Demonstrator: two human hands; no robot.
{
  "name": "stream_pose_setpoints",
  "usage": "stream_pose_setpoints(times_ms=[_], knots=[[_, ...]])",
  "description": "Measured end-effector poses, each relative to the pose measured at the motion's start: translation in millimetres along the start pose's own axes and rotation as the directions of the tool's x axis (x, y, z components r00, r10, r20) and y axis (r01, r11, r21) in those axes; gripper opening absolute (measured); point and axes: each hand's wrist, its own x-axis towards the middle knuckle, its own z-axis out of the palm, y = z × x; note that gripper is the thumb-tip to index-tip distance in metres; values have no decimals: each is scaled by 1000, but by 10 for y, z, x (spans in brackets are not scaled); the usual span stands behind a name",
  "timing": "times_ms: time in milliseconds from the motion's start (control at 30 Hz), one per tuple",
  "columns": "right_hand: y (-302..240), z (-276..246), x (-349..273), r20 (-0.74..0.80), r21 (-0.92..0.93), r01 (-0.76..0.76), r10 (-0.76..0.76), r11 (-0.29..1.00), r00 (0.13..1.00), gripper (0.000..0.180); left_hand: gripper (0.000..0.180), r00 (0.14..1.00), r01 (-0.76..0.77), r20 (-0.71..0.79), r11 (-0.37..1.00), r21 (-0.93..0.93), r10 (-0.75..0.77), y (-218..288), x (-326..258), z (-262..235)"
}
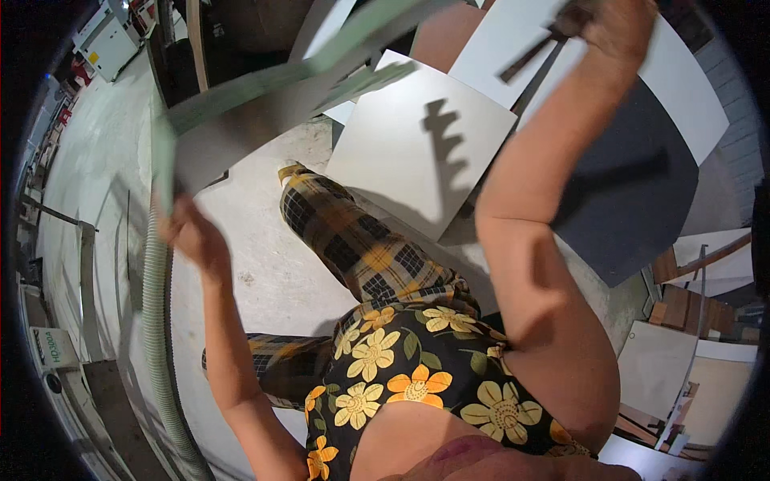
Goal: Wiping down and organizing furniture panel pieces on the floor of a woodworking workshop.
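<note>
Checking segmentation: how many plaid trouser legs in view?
2: the upper plaid leg, beside the white panel; the lower plaid leg, partly hidden behind the left forearm.

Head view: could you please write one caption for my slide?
Left hand holding a blurred pale-green frame, right hand gripping a dark bar-shaped tool, near a white panel.

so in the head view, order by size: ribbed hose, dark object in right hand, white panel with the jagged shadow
1. White panel
2. Ribbed hose
3. Dark object in the right hand, blurred but clearly smallest
</note>
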Motion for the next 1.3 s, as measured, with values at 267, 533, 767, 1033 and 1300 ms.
stream_pose_setpoints(times_ms=[267,533,767,1033,1300], knots=[[-355,-1274,314,-107,-537,50,-127,842,986,39,44,513,399,839,916,-48,-180,1089,-281,1390],[180,-2253,204,-56,-998,-54,74,-29,996,68,29,599,95,797,995,17,-71,824,-213,1333],[1172,-3140,-514,-296,-949,-255,243,-187,924,73,28,608,138,772,982,127,-185,518,-170,1219],[2114,-3374,-1556,-478,-870,-387,324,-306,817,74,27,618,96,747,967,236,-244,304,-336,1237],[2767,-3496,-1514,-547,-837,-477,403,-268,734,71,26,644,76,706,943,324,-294,476,-305,1264]])
